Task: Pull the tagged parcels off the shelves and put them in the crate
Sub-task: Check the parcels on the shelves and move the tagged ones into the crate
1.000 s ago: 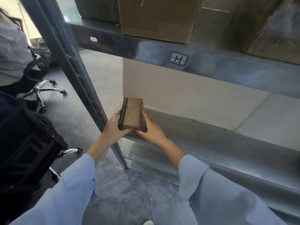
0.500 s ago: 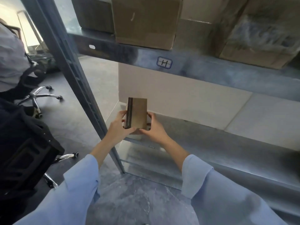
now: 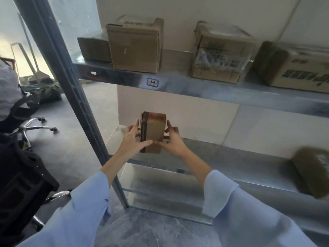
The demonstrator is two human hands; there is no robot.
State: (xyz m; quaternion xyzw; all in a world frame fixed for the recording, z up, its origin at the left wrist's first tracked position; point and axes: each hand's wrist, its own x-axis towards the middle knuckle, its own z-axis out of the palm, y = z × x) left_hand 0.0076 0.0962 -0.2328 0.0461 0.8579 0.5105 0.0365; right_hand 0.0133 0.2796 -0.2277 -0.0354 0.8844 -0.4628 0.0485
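Evidently we hold the small parcel point(image 3: 153, 133) upright between both palms, left hand point(image 3: 131, 139) and right hand point(image 3: 173, 142) each gripping a side, above the left end of the lower shelf point(image 3: 231, 157), we reckon to read its face. Its reddish top patch may be a tag, too blurred to confirm; no crate shows

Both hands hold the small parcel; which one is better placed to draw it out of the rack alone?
Right hand, probably: it grips the parcel from the open side, while the left hand and forearm sit close beside the upright post.
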